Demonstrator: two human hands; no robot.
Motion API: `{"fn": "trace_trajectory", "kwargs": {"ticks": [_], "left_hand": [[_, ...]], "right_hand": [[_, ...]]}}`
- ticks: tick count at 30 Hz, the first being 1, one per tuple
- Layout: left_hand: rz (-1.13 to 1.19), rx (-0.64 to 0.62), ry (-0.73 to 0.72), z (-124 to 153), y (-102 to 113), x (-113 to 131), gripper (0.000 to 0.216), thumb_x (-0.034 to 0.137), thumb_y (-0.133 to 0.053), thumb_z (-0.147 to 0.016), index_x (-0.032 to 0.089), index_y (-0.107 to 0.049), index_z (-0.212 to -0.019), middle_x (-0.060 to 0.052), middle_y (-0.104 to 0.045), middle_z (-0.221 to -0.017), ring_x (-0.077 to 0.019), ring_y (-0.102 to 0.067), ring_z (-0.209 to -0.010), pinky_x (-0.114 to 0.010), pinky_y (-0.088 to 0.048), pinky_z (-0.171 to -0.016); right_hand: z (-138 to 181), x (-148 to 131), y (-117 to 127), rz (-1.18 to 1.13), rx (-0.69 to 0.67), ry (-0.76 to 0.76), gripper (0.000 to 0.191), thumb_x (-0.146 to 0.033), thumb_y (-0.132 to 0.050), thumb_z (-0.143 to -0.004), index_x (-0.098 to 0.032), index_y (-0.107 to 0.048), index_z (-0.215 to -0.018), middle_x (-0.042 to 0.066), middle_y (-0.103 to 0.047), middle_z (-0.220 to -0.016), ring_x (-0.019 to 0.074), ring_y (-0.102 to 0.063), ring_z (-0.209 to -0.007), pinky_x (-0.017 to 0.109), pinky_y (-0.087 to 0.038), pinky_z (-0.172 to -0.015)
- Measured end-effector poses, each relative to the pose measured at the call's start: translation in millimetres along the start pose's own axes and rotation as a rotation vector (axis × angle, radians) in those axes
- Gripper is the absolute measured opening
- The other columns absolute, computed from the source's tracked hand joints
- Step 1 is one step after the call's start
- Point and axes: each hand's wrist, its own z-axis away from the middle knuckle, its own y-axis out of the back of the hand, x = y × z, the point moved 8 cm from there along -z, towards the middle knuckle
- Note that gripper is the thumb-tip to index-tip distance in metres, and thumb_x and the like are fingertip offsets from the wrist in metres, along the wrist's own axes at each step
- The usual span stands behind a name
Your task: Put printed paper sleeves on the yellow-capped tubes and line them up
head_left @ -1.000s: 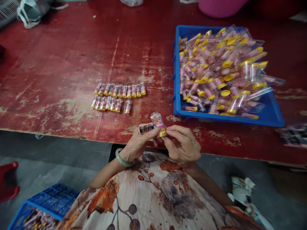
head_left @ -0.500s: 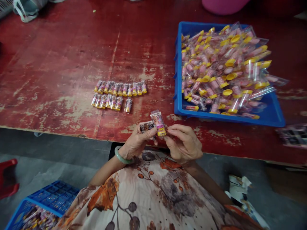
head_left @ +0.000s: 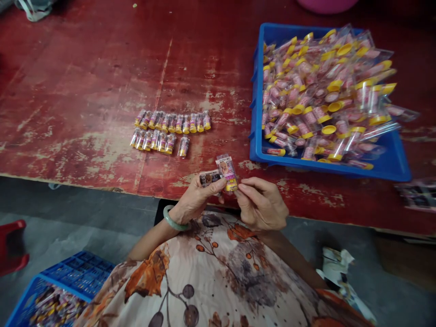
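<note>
My left hand (head_left: 200, 197), with a green bangle on its wrist, is closed at the table's front edge. Its thumb presses on a small clear tube (head_left: 227, 171) with a printed label and a yellow end. Under that thumb also sits a dark printed piece, perhaps a stack of labels (head_left: 208, 177). My right hand (head_left: 264, 204) has thumb and forefinger pinched together by the tube's lower right edge; what is between them is too small to make out. Beyond my hands lie two rows of similar labelled tubes (head_left: 172, 123), with a single tube (head_left: 183, 147) slightly apart.
A blue tray (head_left: 256, 113) heaped with yellow-capped tubes stands on the red worn table (head_left: 102, 68) at right. A blue crate (head_left: 68, 277) with more tubes is on the lower left, near a red stool (head_left: 13, 247). Dark printed sheets (head_left: 417, 193) lie far right.
My right thumb and forefinger have drawn together beside the tube, and that hand has curled tighter. My left hand keeps its hold. The view has shifted slightly.
</note>
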Motion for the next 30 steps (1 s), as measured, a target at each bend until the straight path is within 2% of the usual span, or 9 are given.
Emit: {"fn": "trace_trajectory", "kwargs": {"ticks": [5, 10, 20, 23, 27, 30], "left_hand": [[0.001, 0.005, 0.014, -1.4, 1.2, -3.6, 0.025, 0.037, -0.080, -0.069, 0.015, -0.071, -0.078, -0.002, -0.066, -0.075, -0.0114, -0.057, -0.063, -0.022, -0.046, -0.053], [-0.010, 0.014, 0.031, -1.9, 1.9, -5.5, 0.026, 0.039, -0.080, -0.069, 0.015, -0.071, -0.076, -0.002, -0.066, -0.073, -0.0108, -0.056, -0.058, -0.023, -0.046, -0.052], [-0.048, 0.043, 0.040, 0.6, 3.0, -3.5, 0.030, 0.042, -0.077, -0.072, 0.014, -0.071, -0.078, -0.005, -0.064, -0.072, -0.0127, -0.056, -0.058, -0.025, -0.046, -0.052], [-0.112, 0.037, 0.005, -3.4, 8.5, -2.7, 0.032, 0.045, -0.073, -0.075, 0.013, -0.069, -0.079, -0.004, -0.063, -0.072, -0.0123, -0.056, -0.060, -0.024, -0.045, -0.054], [-0.350, 0.092, -0.102, -23.5, 32.6, 8.5, 0.036, 0.049, -0.071, -0.074, 0.014, -0.065, -0.069, -0.001, -0.059, -0.062, -0.0113, -0.051, -0.056, -0.023, -0.040, -0.053], [-0.788, 0.256, -0.206, -39.3, 55.4, 30.2, 0.033, 0.045, -0.069, -0.076, 0.014, -0.064, -0.065, 0.000, -0.057, -0.058, -0.0128, -0.052, -0.059, -0.024, -0.039, -0.058]], "right_hand": [[2.7, -10.2, -0.7, 0.159, -0.072, 0.138, 0.031, -0.009, -0.067, -0.084, -0.022, -0.065, -0.112, 0.005, -0.069, -0.100, 0.0168, -0.069, -0.082, 0.026, -0.057, -0.071], [3.1, -16.2, -1.1, 0.277, -0.032, 0.236, 0.031, -0.014, -0.068, -0.085, -0.023, -0.062, -0.114, 0.004, -0.070, -0.095, 0.0135, -0.068, -0.075, 0.023, -0.055, -0.067], [3.6, -12.5, -7.1, 0.231, -0.025, 0.208, 0.023, -0.012, -0.066, -0.086, -0.021, -0.063, -0.107, 0.006, -0.070, -0.095, 0.0149, -0.069, -0.080, 0.023, -0.057, -0.070], [4.5, -6.9, -17.9, 0.204, -0.037, 0.202, 0.021, -0.012, -0.065, -0.086, -0.020, -0.063, -0.105, 0.007, -0.070, -0.096, 0.0154, -0.069, -0.081, 0.024, -0.056, -0.070], [0.8, 0.6, -38.6, 0.098, -0.112, 0.212, 0.018, -0.010, -0.067, -0.085, -0.014, -0.063, -0.102, 0.011, -0.068, -0.096, 0.0167, -0.068, -0.082, 0.024, -0.056, -0.069], [-2.8, 8.0, -45.3, 0.044, -0.139, 0.171, 0.016, -0.008, -0.063, -0.085, -0.014, -0.062, -0.099, 0.011, -0.067, -0.094, 0.0174, -0.067, -0.082, 0.026, -0.056, -0.069]]}}
